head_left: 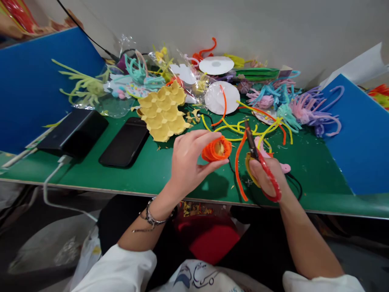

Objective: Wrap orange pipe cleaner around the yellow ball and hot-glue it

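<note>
My left hand (188, 160) is closed around an orange pipe-cleaner coil (216, 149) with a yellow piece in its middle, held just above the green table (146, 170). My right hand (266, 176) grips red-and-yellow handled scissors (258, 160), blades shut and pointing away from me. An orange pipe cleaner (238, 170) hangs down between the coil and the scissors. Loose yellow pipe cleaners (240, 129) lie just beyond both hands.
A yellow honeycomb paper piece (162, 111), a black phone (125, 142) and a black power bank (74, 132) with a white cable lie at left. White discs (216, 65), bagged and pastel pipe-cleaner bundles (304, 109) crowd the back. Blue dividers (355, 134) stand on both sides.
</note>
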`<state>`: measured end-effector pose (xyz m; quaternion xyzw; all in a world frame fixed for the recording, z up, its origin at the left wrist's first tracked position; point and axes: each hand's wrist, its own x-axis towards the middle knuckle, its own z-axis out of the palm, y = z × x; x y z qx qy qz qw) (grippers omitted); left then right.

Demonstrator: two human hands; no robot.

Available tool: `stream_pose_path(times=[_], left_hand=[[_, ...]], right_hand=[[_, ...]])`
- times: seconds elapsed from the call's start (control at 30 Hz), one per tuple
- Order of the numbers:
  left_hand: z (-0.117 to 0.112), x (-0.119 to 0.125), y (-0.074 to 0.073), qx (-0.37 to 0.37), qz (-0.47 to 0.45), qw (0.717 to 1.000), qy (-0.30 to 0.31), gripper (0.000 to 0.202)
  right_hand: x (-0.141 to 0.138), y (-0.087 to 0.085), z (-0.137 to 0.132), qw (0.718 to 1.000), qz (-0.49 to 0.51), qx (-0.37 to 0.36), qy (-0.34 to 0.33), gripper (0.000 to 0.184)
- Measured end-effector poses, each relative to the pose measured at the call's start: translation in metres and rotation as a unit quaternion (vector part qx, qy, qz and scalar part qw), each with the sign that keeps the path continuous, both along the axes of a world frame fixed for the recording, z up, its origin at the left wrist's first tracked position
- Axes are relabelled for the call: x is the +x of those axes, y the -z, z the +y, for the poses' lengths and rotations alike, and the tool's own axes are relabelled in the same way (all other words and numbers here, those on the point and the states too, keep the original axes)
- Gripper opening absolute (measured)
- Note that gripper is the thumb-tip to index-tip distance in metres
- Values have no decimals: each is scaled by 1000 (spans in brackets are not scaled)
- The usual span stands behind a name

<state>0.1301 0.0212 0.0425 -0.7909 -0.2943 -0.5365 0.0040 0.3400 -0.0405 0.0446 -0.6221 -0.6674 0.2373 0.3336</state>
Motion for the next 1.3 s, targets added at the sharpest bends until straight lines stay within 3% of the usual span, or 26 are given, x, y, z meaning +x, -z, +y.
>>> stream_pose_path(times=[0.1,0.2,0.3,0.4,0.53,0.6,0.73,0.83,1.03,1.1,1.17,1.23,1.3], left_hand=[[3,-3,1,-2,-25,999,22,45],[4,-5,3,-5,-44,998,42,45],[3,-6,4,-8,-49,998,46,43],[3,-5,4,-13,-59,996,59,43],[1,-3,3,-1,-86,991,106,42],[0,-2,1,5,-85,990,114,39],[-2,-2,-3,28,-76,991,106,34],[-2,-3,-4,60,-62,991,100,33],[-1,-5,-6,85,-42,992,84,30],[-2,-5,-7,89,-36,992,79,27],[-2,-5,-8,86,-30,993,75,25],[-3,-5,-8,82,-26,993,85,27],[-4,-3,-8,58,-28,993,97,29]], right_hand=[[8,2,4,999,5,-9,43,59],[11,3,11,987,-130,7,97,57],[15,4,15,957,-258,-6,136,41],[19,5,13,959,-260,1,115,27],[21,5,9,957,-242,99,128,26],[20,6,8,955,-249,115,114,23],[11,8,9,957,-272,65,73,22],[5,11,7,936,-344,28,70,24],[0,15,5,906,-416,52,57,21],[0,13,5,919,-383,73,58,22],[-3,10,3,951,-289,101,53,24],[-9,7,-2,987,-123,101,3,30],[-17,5,-9,992,71,57,-90,45]])
